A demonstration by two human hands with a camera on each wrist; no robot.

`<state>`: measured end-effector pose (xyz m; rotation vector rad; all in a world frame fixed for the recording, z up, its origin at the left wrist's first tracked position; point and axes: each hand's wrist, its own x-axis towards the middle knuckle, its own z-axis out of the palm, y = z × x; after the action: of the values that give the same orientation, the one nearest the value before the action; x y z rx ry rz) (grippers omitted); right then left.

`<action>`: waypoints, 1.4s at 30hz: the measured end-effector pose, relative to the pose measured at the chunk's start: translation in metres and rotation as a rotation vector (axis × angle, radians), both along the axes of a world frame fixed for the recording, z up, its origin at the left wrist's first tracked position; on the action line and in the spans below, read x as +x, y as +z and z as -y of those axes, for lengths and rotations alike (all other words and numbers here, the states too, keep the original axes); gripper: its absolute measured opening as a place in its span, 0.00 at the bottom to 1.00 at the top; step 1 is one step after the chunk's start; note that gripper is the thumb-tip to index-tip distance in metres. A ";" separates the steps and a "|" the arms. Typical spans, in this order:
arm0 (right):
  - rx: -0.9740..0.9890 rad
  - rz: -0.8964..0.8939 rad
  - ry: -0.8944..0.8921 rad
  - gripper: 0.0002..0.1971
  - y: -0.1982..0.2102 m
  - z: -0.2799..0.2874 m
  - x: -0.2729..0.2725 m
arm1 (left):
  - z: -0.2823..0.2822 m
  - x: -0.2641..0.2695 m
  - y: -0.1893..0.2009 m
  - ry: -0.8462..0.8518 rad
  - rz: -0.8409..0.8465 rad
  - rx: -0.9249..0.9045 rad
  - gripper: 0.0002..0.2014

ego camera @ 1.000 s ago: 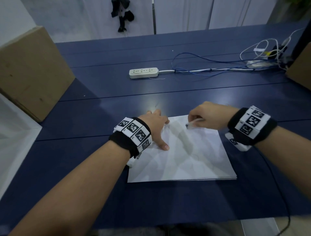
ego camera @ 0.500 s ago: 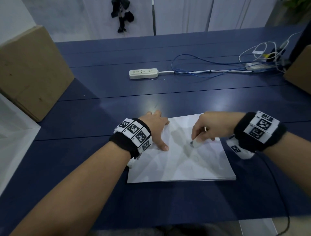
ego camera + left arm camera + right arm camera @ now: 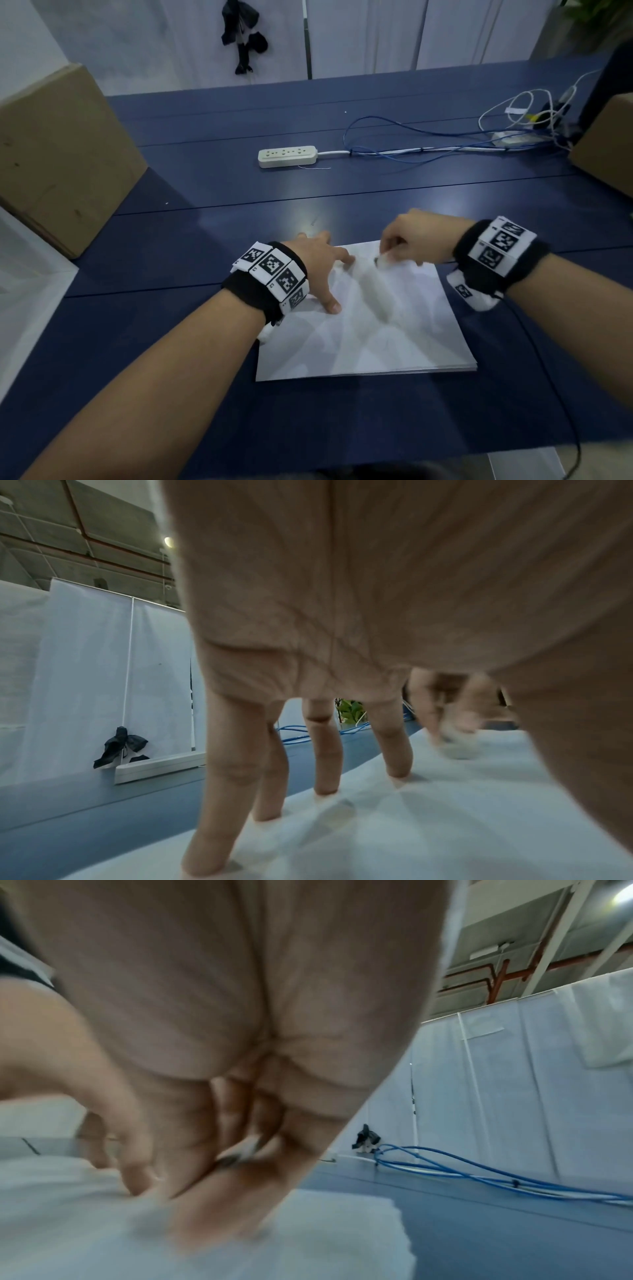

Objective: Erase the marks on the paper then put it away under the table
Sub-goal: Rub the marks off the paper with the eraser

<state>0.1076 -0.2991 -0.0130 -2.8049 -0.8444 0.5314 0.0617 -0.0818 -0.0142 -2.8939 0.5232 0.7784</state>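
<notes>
A white sheet of paper (image 3: 376, 335) lies on the dark blue table (image 3: 171, 342), on a thin stack of sheets. My left hand (image 3: 322, 263) presses its straight, spread fingers (image 3: 325, 750) onto the paper's upper left part. My right hand (image 3: 411, 243) pinches a small white eraser (image 3: 383, 262) with a dark tip and holds it against the paper (image 3: 85, 1218) near the far edge. The eraser is blurred in the right wrist view, and the marks on the paper are too faint to make out.
A cardboard box (image 3: 58, 161) stands at the left and another (image 3: 606, 147) at the right edge. A white power strip (image 3: 287, 156) and tangled blue and white cables (image 3: 445, 144) lie farther back. The table's near edge (image 3: 376, 459) is just below the paper.
My right hand has moved the eraser away from me, from the paper's middle to its far edge. The left hand has stayed pressing on the paper.
</notes>
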 end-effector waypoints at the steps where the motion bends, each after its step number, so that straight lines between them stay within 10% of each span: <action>1: 0.017 0.074 -0.047 0.11 -0.002 0.001 0.006 | 0.001 0.000 0.000 0.002 -0.001 0.005 0.47; 9: -0.036 -0.248 0.142 0.04 0.002 0.009 -0.025 | 0.011 -0.008 -0.012 0.029 0.138 -0.045 0.43; 16: 0.023 0.138 -0.075 0.08 -0.002 0.010 0.005 | 0.016 -0.004 -0.013 -0.032 0.136 -0.096 0.40; 21: -0.023 -0.275 0.133 0.04 -0.001 0.013 -0.024 | 0.014 -0.002 -0.019 -0.030 0.129 -0.113 0.41; 27: 0.004 0.141 -0.076 0.12 -0.001 0.012 0.005 | 0.016 0.000 -0.015 -0.035 0.111 -0.118 0.38; 33: -0.047 -0.264 0.129 0.04 0.000 0.011 -0.026 | 0.016 0.000 -0.017 -0.031 0.128 -0.098 0.41; 38: -0.001 0.117 -0.050 0.11 -0.003 0.008 -0.001 | 0.018 0.000 -0.014 -0.030 0.117 -0.108 0.38; 42: 0.031 0.039 -0.010 0.08 -0.004 0.015 -0.009 | 0.017 0.000 -0.016 -0.024 0.123 -0.107 0.39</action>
<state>0.0991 -0.3140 -0.0170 -2.7989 -0.8385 0.4595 0.0612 -0.0983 -0.0300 -3.0019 0.6022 0.5820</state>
